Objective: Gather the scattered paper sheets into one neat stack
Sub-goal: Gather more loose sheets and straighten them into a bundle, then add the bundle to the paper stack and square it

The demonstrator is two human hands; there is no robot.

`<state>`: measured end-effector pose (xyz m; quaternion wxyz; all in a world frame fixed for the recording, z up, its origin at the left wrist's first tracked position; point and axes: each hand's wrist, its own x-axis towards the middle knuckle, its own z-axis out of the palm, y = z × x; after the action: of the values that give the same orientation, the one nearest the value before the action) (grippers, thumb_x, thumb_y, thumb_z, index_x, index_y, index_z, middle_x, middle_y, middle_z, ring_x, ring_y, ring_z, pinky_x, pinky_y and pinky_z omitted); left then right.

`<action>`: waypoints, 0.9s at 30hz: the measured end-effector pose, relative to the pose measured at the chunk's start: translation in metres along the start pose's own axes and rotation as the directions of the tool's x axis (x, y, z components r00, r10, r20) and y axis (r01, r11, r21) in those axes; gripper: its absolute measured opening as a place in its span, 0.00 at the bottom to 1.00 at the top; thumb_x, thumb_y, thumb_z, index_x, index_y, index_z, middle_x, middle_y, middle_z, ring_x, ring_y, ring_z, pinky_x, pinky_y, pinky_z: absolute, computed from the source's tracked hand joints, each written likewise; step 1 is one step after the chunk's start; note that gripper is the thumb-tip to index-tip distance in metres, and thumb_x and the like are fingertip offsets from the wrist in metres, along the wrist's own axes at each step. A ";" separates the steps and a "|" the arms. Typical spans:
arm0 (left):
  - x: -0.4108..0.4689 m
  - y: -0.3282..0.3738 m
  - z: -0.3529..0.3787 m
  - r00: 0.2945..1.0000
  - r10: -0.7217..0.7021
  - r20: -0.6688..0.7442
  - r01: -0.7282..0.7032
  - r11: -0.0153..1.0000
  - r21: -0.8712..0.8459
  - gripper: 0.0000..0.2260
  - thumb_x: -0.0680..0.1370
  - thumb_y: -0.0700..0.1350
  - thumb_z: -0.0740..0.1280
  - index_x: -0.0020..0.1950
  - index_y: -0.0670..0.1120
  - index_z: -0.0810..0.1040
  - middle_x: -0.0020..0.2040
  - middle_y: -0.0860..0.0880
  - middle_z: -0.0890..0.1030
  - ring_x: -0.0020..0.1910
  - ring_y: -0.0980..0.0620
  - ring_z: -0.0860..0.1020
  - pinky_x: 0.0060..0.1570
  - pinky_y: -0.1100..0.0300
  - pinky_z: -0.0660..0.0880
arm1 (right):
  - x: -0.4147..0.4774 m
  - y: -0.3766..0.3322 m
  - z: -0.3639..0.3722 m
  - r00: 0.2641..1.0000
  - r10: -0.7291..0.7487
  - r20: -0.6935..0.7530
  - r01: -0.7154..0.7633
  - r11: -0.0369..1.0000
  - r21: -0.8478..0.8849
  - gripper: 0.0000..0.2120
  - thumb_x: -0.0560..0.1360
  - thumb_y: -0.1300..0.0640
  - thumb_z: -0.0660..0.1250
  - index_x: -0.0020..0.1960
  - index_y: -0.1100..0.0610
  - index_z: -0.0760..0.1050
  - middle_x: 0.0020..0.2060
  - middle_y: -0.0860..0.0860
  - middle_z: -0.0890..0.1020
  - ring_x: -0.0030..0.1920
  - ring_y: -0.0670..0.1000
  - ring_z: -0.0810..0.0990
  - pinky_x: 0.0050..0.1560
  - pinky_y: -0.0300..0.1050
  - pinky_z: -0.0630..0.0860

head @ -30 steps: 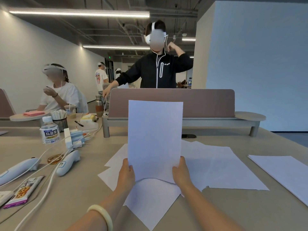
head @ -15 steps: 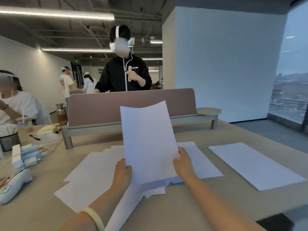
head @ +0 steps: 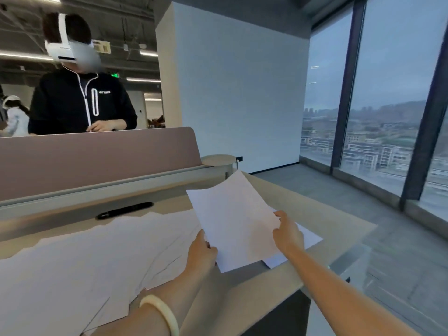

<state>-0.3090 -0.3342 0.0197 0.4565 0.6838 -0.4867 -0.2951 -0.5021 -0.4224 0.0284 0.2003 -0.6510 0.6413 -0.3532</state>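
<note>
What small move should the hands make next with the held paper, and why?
Probably lower the held paper onto the single sheet lying under it near the right edge of the table. The left hand and right hand hold it over that sheet; scattered sheets lie at left.

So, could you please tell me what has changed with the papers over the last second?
The left hand and right hand carried the held white paper sheets rightward, from above the scattered white sheets to over the single white sheet near the right end of the beige table, tilting them. Both hands still grip them; the scattered sheets and single sheet stayed put.
</note>
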 end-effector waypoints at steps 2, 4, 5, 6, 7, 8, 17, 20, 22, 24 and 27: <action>0.007 0.008 0.025 0.999 0.033 0.035 -0.034 0.999 0.016 0.22 0.75 0.33 0.59 0.69 0.46 0.64 0.49 0.41 0.78 0.44 0.47 0.76 0.36 0.61 0.73 | 0.016 0.015 -0.013 0.999 0.011 -0.033 -0.014 0.997 -0.079 0.26 0.74 0.69 0.54 0.70 0.53 0.64 0.63 0.52 0.76 0.57 0.57 0.76 0.61 0.51 0.71; 0.015 0.013 0.047 0.996 0.072 0.061 -0.074 0.997 0.026 0.22 0.74 0.33 0.58 0.68 0.45 0.65 0.53 0.44 0.78 0.46 0.49 0.75 0.36 0.63 0.72 | 0.031 0.027 -0.021 0.998 0.031 -0.046 -0.038 0.989 -0.145 0.25 0.74 0.69 0.53 0.68 0.52 0.65 0.63 0.51 0.76 0.60 0.57 0.75 0.64 0.50 0.68; 0.019 0.015 0.056 0.994 0.080 0.075 -0.082 0.996 0.027 0.22 0.74 0.33 0.58 0.67 0.45 0.66 0.53 0.47 0.77 0.47 0.49 0.76 0.37 0.62 0.73 | 0.038 0.034 -0.023 0.998 0.041 -0.041 -0.047 0.984 -0.174 0.25 0.74 0.69 0.53 0.68 0.51 0.65 0.64 0.51 0.75 0.62 0.57 0.74 0.65 0.50 0.67; 0.024 0.016 0.064 0.993 0.081 0.088 -0.083 0.996 0.029 0.22 0.74 0.33 0.58 0.67 0.46 0.66 0.53 0.49 0.77 0.47 0.50 0.76 0.37 0.64 0.72 | 0.046 0.040 -0.024 0.998 0.047 -0.029 -0.052 0.979 -0.198 0.26 0.74 0.68 0.52 0.69 0.51 0.64 0.65 0.51 0.74 0.63 0.57 0.73 0.67 0.50 0.66; 0.028 0.017 0.071 0.992 0.080 0.100 -0.084 0.996 0.040 0.21 0.75 0.34 0.58 0.67 0.46 0.66 0.53 0.49 0.76 0.48 0.49 0.75 0.36 0.67 0.70 | 0.052 0.045 -0.025 0.999 0.051 -0.019 -0.054 0.975 -0.216 0.26 0.74 0.68 0.52 0.69 0.50 0.63 0.65 0.51 0.74 0.65 0.57 0.72 0.67 0.51 0.65; 0.030 0.019 0.077 0.991 0.071 0.110 -0.078 0.995 0.061 0.20 0.76 0.35 0.58 0.67 0.46 0.65 0.53 0.47 0.76 0.49 0.48 0.75 0.36 0.67 0.68 | 0.058 0.051 -0.026 0.998 0.059 -0.012 -0.060 0.971 -0.232 0.26 0.74 0.68 0.51 0.69 0.49 0.63 0.66 0.51 0.73 0.65 0.57 0.72 0.67 0.51 0.65; 0.050 0.019 0.105 0.983 -0.051 0.174 0.012 0.976 0.219 0.30 0.79 0.44 0.60 0.77 0.46 0.48 0.67 0.44 0.72 0.66 0.46 0.71 0.63 0.56 0.70 | 0.088 0.070 -0.022 0.999 0.042 -0.014 -0.044 0.935 -0.351 0.24 0.74 0.68 0.53 0.66 0.51 0.66 0.62 0.53 0.74 0.61 0.54 0.73 0.63 0.47 0.62; 0.053 0.015 0.109 0.982 -0.052 0.180 0.005 0.968 0.251 0.30 0.79 0.45 0.60 0.77 0.46 0.49 0.67 0.42 0.72 0.65 0.46 0.72 0.62 0.55 0.70 | 0.093 0.073 -0.017 0.999 0.040 -0.011 -0.042 0.927 -0.374 0.25 0.74 0.69 0.51 0.68 0.51 0.64 0.65 0.52 0.72 0.64 0.53 0.72 0.64 0.46 0.61; 0.054 0.012 0.110 0.980 -0.056 0.191 0.001 0.961 0.275 0.30 0.79 0.46 0.59 0.77 0.47 0.49 0.67 0.42 0.71 0.65 0.46 0.72 0.61 0.56 0.70 | 0.095 0.077 -0.014 0.999 0.044 -0.020 -0.048 0.922 -0.384 0.26 0.73 0.70 0.52 0.68 0.51 0.64 0.65 0.52 0.72 0.63 0.53 0.72 0.63 0.46 0.61; 0.054 0.011 0.112 0.979 -0.045 0.200 -0.017 0.955 0.297 0.30 0.80 0.47 0.59 0.77 0.46 0.49 0.66 0.43 0.72 0.64 0.46 0.72 0.60 0.57 0.70 | 0.096 0.081 -0.012 0.998 0.052 -0.025 -0.058 0.922 -0.383 0.26 0.72 0.70 0.53 0.67 0.50 0.66 0.64 0.52 0.72 0.62 0.53 0.74 0.62 0.46 0.61; 0.053 0.010 0.114 0.979 -0.015 0.202 -0.054 0.942 0.331 0.29 0.79 0.47 0.60 0.77 0.46 0.51 0.64 0.44 0.73 0.63 0.47 0.73 0.58 0.59 0.71 | 0.097 0.088 -0.009 0.998 0.053 -0.018 -0.056 0.915 -0.399 0.26 0.73 0.69 0.53 0.67 0.50 0.66 0.63 0.51 0.73 0.61 0.54 0.74 0.63 0.47 0.61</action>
<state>-0.3914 -0.4230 -0.0157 0.2849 0.7132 -0.5802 -0.2711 -0.5760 -0.5238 -0.0088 0.0711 -0.6589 0.7184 -0.2116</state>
